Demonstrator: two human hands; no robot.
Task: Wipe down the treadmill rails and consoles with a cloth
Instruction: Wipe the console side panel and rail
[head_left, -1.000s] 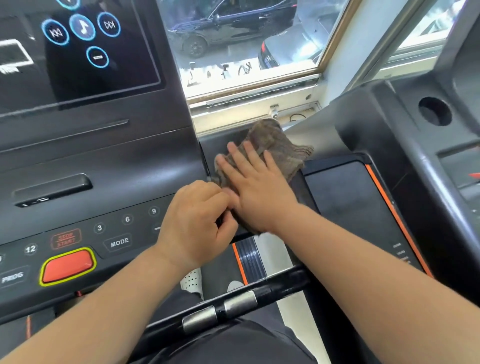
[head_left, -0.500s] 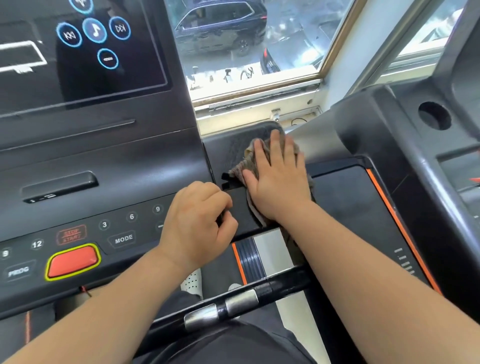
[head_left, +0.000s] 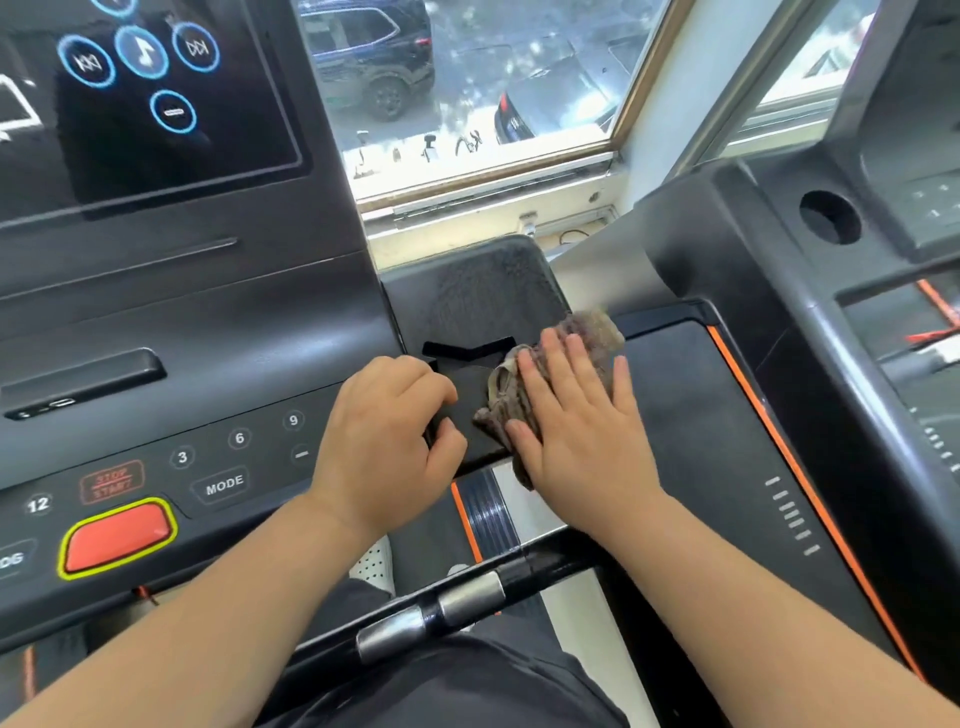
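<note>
A crumpled brown cloth (head_left: 587, 338) lies on the black side panel (head_left: 478, 291) at the right end of the treadmill console (head_left: 197, 332). My right hand (head_left: 576, 415) presses flat on the cloth with fingers spread, covering most of it. My left hand (head_left: 384, 436) is curled around the near left edge of the same panel, beside the number keys. A streaked wipe mark shows on the panel's far part. The black handrail (head_left: 467, 597) with metal sensor plates crosses below my wrists.
A touchscreen (head_left: 156, 93) rises at upper left, with a red stop button (head_left: 117, 535) at lower left. A second treadmill (head_left: 779, 322) with a cup hole and an orange-trimmed belt stands close on the right. A window sill runs behind.
My right hand has slid the cloth from the panel's far end back toward me and to the right. My left hand keeps its hold on the panel edge.
</note>
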